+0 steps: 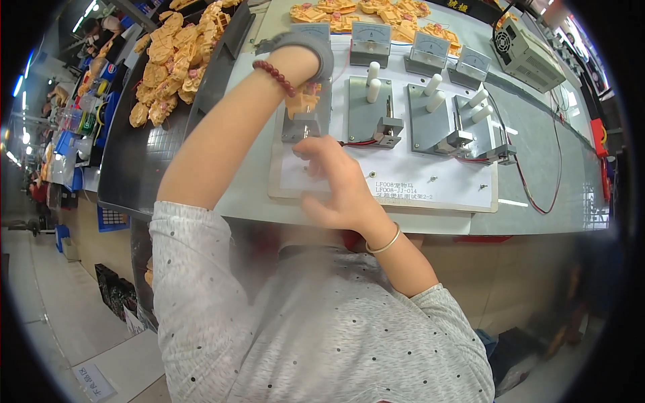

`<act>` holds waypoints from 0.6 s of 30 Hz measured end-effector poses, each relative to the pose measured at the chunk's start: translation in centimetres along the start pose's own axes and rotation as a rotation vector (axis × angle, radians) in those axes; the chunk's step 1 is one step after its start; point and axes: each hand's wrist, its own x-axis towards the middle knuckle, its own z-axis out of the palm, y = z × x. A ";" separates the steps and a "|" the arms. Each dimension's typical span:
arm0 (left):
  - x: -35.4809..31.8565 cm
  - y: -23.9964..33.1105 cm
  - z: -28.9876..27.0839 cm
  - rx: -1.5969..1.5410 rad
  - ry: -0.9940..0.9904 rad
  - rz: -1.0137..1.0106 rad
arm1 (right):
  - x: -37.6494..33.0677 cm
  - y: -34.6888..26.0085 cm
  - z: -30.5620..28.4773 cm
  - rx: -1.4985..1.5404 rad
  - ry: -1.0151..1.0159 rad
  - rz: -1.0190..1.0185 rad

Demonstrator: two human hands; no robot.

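Head view shows a yellow piece (302,102) between the two hands, on the leftmost stand, just beyond its grey block (307,125). The right hand (338,183) is loosely curled near the block's close side, thumb apart from fingers; the left hand (306,59) reaches above the piece, its fingers hidden, so its grip cannot be told.

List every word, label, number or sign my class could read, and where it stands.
Wording not copied here.
White board: dark printed lines, legible.
White label, lower left: dark characters.
Black panel, top edge: pale characters.
Blue item, left: logo.
Meters: dial marks too small to read.
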 end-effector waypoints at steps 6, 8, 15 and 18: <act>-8.3 -3.2 1.5 -0.615 0.468 -0.113 | -0.7 -0.4 -0.2 0.057 0.003 0.203; -14.8 -3.8 1.5 -0.937 0.706 -0.054 | -2.3 0.2 -1.5 -0.072 0.220 0.059; -31.4 -12.2 17.3 -1.683 -0.275 0.663 | -3.6 1.7 -4.1 -0.072 0.435 0.138; -36.0 -9.4 29.0 -1.853 -0.393 -0.470 | -3.1 1.5 -3.9 -0.052 0.382 0.089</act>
